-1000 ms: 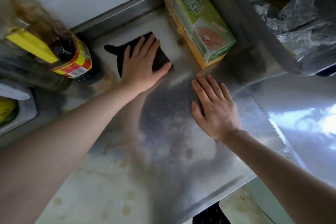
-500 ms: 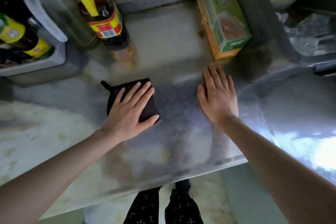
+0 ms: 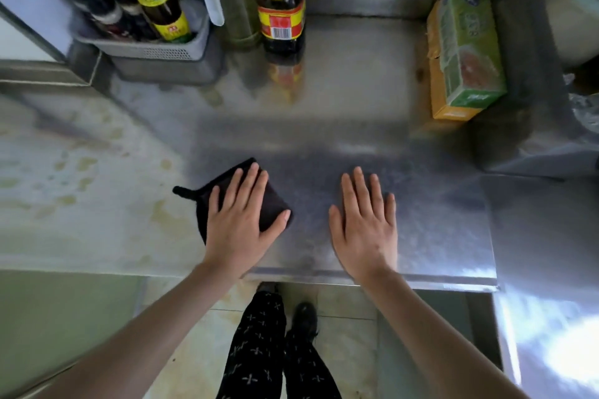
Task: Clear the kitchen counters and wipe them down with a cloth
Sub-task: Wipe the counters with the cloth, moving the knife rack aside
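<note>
A dark folded cloth (image 3: pixel 275 204) lies flat on the steel counter (image 3: pixel 340 100), close to its front edge. My left hand (image 3: pixel 243 220) presses down on the cloth with straight, spread fingers and covers most of it. A small loop of the cloth sticks out to the left. My right hand (image 3: pixel 366 223) rests flat on the bare steel to the right of the cloth, fingers straight, holding nothing. The counter's left part shows yellowish stains.
A grey basket (image 3: pixel 155 52) of sauce bottles stands at the back left, with a big dark bottle (image 3: pixel 282 10) beside it. A green and orange box (image 3: pixel 463 55) sits at the back right. A raised steel ledge (image 3: pixel 534 126) bounds the right side.
My left hand has dragged the cloth from the back of the counter toward the front edge. My right hand has also slid nearer. The view has pulled back and shows the floor.
</note>
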A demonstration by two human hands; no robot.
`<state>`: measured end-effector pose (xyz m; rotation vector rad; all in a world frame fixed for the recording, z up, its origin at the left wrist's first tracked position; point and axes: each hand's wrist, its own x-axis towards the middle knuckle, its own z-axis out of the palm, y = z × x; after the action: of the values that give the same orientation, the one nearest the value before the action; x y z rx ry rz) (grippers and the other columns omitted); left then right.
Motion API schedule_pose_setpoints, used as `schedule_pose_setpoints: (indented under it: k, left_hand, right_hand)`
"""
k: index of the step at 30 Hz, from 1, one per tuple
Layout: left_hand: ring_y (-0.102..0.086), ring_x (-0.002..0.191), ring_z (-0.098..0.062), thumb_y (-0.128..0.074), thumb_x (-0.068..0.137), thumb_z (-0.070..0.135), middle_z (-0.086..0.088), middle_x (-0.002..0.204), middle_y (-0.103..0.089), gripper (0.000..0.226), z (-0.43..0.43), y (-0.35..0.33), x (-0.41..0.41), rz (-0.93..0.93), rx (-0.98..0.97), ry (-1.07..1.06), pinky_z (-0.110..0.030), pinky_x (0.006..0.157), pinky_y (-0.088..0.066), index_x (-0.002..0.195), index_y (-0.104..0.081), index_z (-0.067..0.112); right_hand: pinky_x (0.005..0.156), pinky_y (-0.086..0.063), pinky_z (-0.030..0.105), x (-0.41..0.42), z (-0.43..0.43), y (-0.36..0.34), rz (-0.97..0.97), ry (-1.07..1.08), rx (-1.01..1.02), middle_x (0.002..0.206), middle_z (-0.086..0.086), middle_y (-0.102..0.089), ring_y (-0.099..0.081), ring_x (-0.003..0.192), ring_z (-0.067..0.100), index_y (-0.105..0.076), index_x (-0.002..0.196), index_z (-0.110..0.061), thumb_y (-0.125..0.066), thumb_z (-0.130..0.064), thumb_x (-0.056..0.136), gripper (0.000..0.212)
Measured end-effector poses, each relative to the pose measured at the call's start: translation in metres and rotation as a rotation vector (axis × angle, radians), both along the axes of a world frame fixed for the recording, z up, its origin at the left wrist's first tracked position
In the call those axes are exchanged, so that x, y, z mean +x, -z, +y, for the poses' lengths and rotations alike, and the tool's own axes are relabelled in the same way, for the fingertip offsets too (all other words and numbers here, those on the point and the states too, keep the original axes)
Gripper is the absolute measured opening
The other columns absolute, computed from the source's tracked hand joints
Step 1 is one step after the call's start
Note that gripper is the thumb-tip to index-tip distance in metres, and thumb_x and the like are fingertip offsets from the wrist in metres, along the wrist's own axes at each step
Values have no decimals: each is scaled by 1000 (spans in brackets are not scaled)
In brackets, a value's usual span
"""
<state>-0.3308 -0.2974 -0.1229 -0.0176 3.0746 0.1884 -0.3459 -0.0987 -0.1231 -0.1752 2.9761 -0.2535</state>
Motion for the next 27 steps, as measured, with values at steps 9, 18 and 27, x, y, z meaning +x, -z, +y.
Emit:
schedule_pose_setpoints:
  k: [9, 18, 27]
  left_hand:
    - [-29, 139, -23, -20, 91, 59, -6, 151, -30, 71, 72, -7, 35, -80, 75, -123, -49, 108, -26, 143, -32, 12]
    - [-16, 142, -21, -20, 86, 63, 0, 155, -20, 75, -52, -4, 37, -66, 54, -380, -50, 111, -15, 145, -25, 19]
    - [-8, 144, -25, -14, 88, 61, -6, 157, -10, 77, -61, -6, 28, -67, 64, -595, -58, 110, -8, 148, -14, 11]
  right_hand:
    - [116, -8, 47, -2, -1, 2, -8, -9, 54, 158, 3, -9, -4, 146, 25, -13, 149, -18, -11, -45, 96, 60]
    - [116, -5, 46, -1, -1, 2, 8, -20, 43, 158, 1, -6, -3, 145, 24, -12, 149, -18, -15, -44, 97, 58]
    - [116, -8, 48, -2, -1, 2, 29, -11, 33, 158, 2, -11, -6, 145, 25, -16, 149, -18, -13, -46, 95, 60]
